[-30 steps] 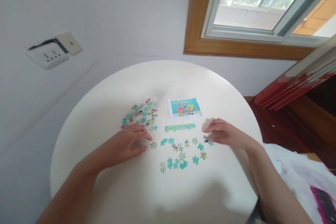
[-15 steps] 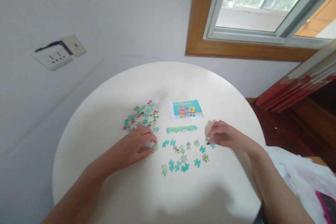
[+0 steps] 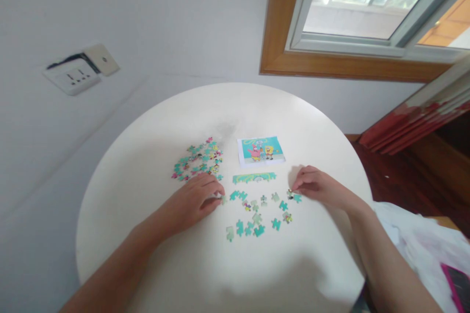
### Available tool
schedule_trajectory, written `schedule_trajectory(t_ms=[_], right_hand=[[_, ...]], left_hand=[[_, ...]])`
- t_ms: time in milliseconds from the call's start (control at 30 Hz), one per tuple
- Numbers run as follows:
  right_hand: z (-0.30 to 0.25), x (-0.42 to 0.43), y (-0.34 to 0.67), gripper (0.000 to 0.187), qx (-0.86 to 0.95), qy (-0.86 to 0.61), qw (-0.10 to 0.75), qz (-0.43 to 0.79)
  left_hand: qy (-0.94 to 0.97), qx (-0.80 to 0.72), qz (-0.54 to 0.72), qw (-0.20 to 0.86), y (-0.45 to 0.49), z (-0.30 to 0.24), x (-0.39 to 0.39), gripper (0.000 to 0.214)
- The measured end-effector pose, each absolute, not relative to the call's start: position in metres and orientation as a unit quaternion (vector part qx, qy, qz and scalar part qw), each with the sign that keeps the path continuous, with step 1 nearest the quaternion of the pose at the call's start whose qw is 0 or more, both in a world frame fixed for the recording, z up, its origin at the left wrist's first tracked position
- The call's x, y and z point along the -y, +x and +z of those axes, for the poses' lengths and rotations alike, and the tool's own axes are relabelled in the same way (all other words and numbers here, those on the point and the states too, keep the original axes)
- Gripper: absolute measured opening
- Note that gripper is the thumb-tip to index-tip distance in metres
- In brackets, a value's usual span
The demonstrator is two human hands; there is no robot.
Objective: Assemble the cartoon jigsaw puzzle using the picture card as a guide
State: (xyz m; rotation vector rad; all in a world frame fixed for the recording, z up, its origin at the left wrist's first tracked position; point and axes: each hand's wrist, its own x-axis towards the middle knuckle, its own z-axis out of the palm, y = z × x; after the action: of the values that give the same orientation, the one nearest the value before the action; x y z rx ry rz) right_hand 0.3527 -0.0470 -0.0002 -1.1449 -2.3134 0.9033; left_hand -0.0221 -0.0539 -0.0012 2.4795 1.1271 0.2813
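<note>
My left hand (image 3: 203, 196) is closed in a pinch on a pale green puzzle piece (image 3: 223, 199), low over the white table. Just right of it lie two teal puzzle pieces (image 3: 238, 195), close together. My right hand (image 3: 314, 185) has thumb and fingertips pressed together at the edge of a dark-and-yellow puzzle piece (image 3: 290, 195); a teal piece (image 3: 297, 198) lies beside that one. Several loose pieces, among them a pale green one (image 3: 257, 218), are scattered between the hands. Above them is a joined strip of puzzle (image 3: 254, 178).
A heap of mixed puzzle pieces (image 3: 198, 157) lies beyond my left hand. Behind the strip rests a cartoon picture card (image 3: 261, 150). The round white table (image 3: 165, 122) stands against a wall with a socket (image 3: 75, 77). White plastic (image 3: 414, 239) and a pink-edged phone (image 3: 457, 283) are at right.
My left hand has shifted slightly right with the pale green piece, and the teal piece beside it now sits nearer its neighbour. My right fingertips have closed in at the dark-and-yellow piece.
</note>
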Motion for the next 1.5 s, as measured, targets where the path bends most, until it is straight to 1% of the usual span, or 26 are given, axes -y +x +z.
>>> schedule_trajectory(t_ms=[267,367,533,733,900,1100,1167,1233,1400,1500], right_hand=[[0.003,0.046,0.352,0.023,0.834,-0.412,0.192,0.313],[0.0,0.047,0.354,0.022,0.821,-0.437,0.191,0.313],[-0.005,0.049,0.357,0.025,0.75,-0.498,0.229,0.369],[0.001,0.049,0.36,0.022,0.782,-0.428,0.19,0.412],[0.004,0.05,0.361,0.02,0.81,-0.385,0.185,0.403],[0.003,0.051,0.361,0.014,0.816,-0.394,0.17,0.387],[0.004,0.052,0.36,0.016,0.814,-0.398,0.167,0.389],[0.004,0.052,0.36,0.018,0.809,-0.402,0.173,0.394],[0.0,0.051,0.361,0.013,0.797,-0.412,0.184,0.402],[-0.003,0.05,0.361,0.016,0.788,-0.438,0.193,0.388]], left_hand=[[0.888,-0.4,0.136,0.184,-0.022,-0.001,0.055,0.022],[0.89,-0.393,0.144,0.181,-0.016,-0.004,0.056,0.026],[0.894,-0.382,0.15,0.179,-0.008,-0.01,0.056,0.032],[0.903,-0.365,0.142,0.179,-0.001,-0.013,0.056,0.029],[0.902,-0.361,0.131,0.196,-0.002,-0.011,0.055,0.027],[0.901,-0.361,0.133,0.201,-0.003,-0.01,0.056,0.027],[0.9,-0.361,0.133,0.203,-0.003,-0.01,0.056,0.026],[0.9,-0.361,0.133,0.205,-0.003,-0.01,0.056,0.026],[0.901,-0.36,0.135,0.203,-0.001,-0.009,0.055,0.026],[0.9,-0.359,0.14,0.203,-0.002,-0.009,0.055,0.026]])
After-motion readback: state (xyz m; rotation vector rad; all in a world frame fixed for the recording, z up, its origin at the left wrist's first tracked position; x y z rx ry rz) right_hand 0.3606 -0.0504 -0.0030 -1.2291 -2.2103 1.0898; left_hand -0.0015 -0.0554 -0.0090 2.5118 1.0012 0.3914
